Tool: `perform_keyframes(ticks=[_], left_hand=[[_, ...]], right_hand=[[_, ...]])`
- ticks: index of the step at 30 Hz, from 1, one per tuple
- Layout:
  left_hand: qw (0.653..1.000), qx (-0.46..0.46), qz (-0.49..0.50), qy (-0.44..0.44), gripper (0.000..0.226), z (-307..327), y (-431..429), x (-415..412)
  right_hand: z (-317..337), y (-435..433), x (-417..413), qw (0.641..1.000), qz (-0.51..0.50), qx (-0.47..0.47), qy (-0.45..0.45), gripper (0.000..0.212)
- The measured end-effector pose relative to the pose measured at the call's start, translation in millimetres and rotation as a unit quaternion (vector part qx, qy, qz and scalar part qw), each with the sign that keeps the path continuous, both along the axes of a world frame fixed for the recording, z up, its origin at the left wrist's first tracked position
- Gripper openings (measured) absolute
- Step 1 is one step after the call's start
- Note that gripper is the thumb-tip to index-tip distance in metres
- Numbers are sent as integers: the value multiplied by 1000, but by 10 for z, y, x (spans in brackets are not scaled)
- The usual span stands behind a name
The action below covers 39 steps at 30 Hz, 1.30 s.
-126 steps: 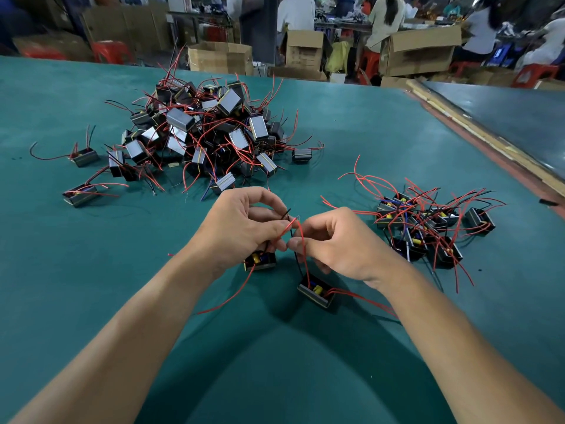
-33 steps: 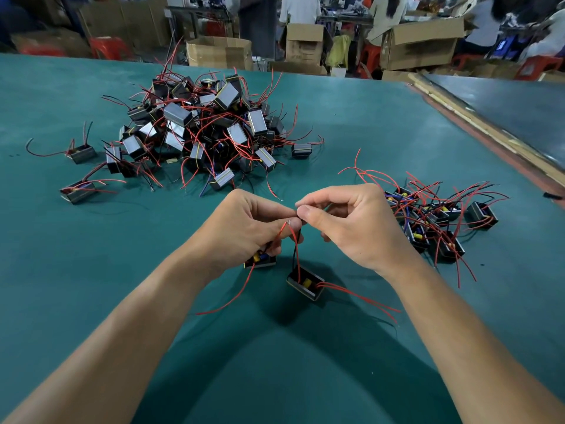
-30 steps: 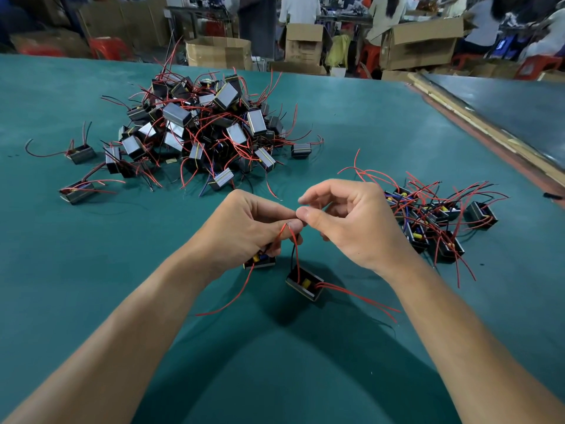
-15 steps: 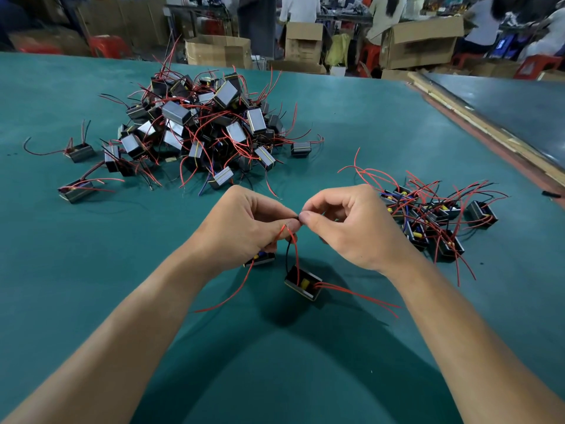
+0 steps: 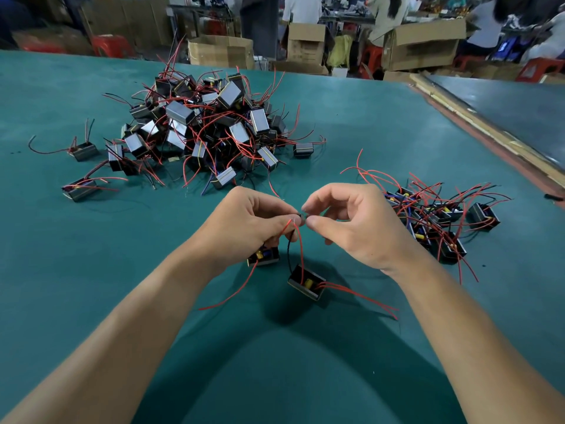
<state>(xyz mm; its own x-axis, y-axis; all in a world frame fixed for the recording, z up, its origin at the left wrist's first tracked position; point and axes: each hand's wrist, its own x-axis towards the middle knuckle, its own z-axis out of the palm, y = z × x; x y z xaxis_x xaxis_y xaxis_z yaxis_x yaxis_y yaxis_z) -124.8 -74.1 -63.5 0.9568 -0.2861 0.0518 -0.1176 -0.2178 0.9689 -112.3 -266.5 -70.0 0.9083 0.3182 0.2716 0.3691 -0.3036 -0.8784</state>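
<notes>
Red and black lead wires [image 5: 296, 240] rise from a small open-topped black module [image 5: 306, 285], just below the middle of the frame, to where both hands meet above it. The left hand [image 5: 250, 221] pinches them between thumb and forefinger near their upper ends. The right hand [image 5: 357, 228] nips the very tips with its thumb and forefinger, its other fingers loosely curled. A second module [image 5: 263, 255] sits under the left hand's lower fingers; whether they grip it I cannot tell.

The wires look thin, limp and nearly weightless, so they are best held close to the ends, where the fingers can steer them. The module looks light and rigid, and a hard tug on the leads would likely strain the joints inside. Its casing works as a little tray, with a yellow component showing in it.

A large heap of modules [image 5: 208, 133] lies at upper left of centre on the green mat [image 5: 91, 270]. A smaller cluster [image 5: 434, 218] lies at the right. Open cardboard boxes [image 5: 425, 44] stand along the top edge, their contents out of sight.
</notes>
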Motion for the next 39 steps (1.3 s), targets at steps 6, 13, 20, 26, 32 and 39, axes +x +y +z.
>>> perform_keyframes(ticks=[6,13,20,26,32,39], left_hand=[[998,-15,-23,63,17,42,17,6],[995,-23,-27,96,29,41,24,16],[995,-22,-43,89,27,35,47,20],[997,-9,-38,69,28,26,63,22],[999,40,-13,-8,21,-11,14,4],[990,107,2,-97,23,-41,-15,-12]], right_hand=[[39,-10,-19,999,17,-4,-43,19],[54,-22,-15,998,27,-18,-53,30],[42,-20,-5,998,29,-14,-50,22],[45,-27,-10,998,33,-15,-44,15],[14,19,-28,999,10,-42,-19,14],[-26,39,5,997,-11,-6,80,17]])
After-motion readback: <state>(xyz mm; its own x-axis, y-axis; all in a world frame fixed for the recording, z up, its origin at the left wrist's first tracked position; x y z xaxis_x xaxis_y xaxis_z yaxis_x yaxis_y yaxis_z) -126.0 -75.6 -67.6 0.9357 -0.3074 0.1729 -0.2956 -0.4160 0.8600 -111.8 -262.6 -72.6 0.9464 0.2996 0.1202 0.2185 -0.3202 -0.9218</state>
